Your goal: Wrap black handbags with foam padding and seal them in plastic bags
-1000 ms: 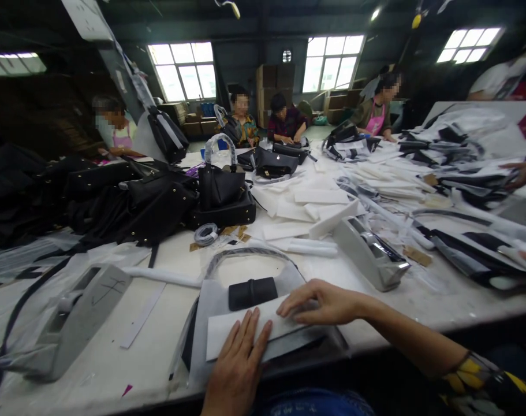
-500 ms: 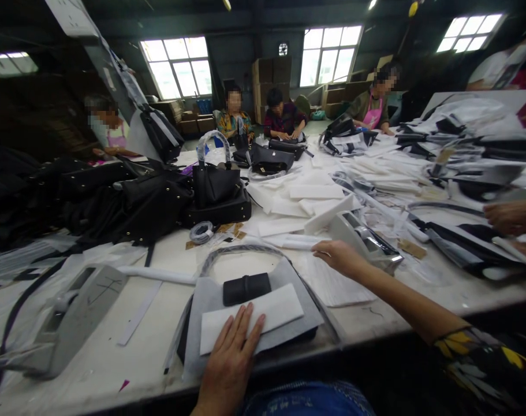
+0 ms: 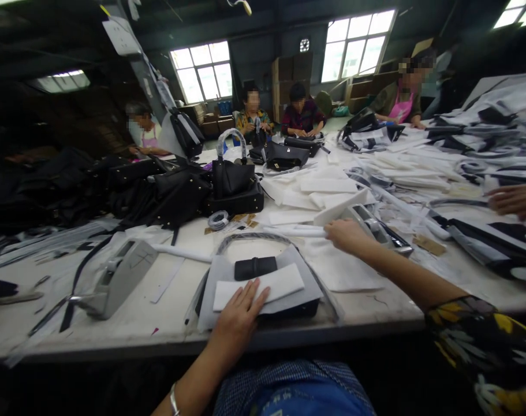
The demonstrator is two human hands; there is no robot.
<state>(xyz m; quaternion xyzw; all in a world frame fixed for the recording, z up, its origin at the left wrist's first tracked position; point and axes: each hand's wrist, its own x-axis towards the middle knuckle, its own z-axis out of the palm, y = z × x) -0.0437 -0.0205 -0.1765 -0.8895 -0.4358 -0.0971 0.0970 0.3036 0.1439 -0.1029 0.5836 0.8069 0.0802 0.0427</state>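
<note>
A black handbag (image 3: pixel 291 310) lies on the table in front of me, a pale tissue sheet (image 3: pixel 291 258) over it and its plastic-wrapped handle (image 3: pixel 256 237) arching away from me. Across the sheet rests a folded white foam pad (image 3: pixel 284 285). My left hand (image 3: pixel 242 306) presses flat on the pad, fingers spread. Above the pad sits a small black rolled piece (image 3: pixel 254 267). Out to the right, my right hand (image 3: pixel 348 236) is closed around the near end of a thin white roll (image 3: pixel 299 231), beside a grey tape dispenser (image 3: pixel 369 222).
Another tape dispenser (image 3: pixel 122 277) stands left of the bag. Black handbags (image 3: pixel 167 190) are heaped at left; white foam sheets (image 3: pixel 327 185) cover the middle. A co-worker's hand (image 3: pixel 516 200) is at right over a black bag (image 3: pixel 483 245). Several people work across the table.
The view has turned left and tilted a little, so the scene sits further right. My left hand stays on the foam pad; my right hand stays at the white roll.
</note>
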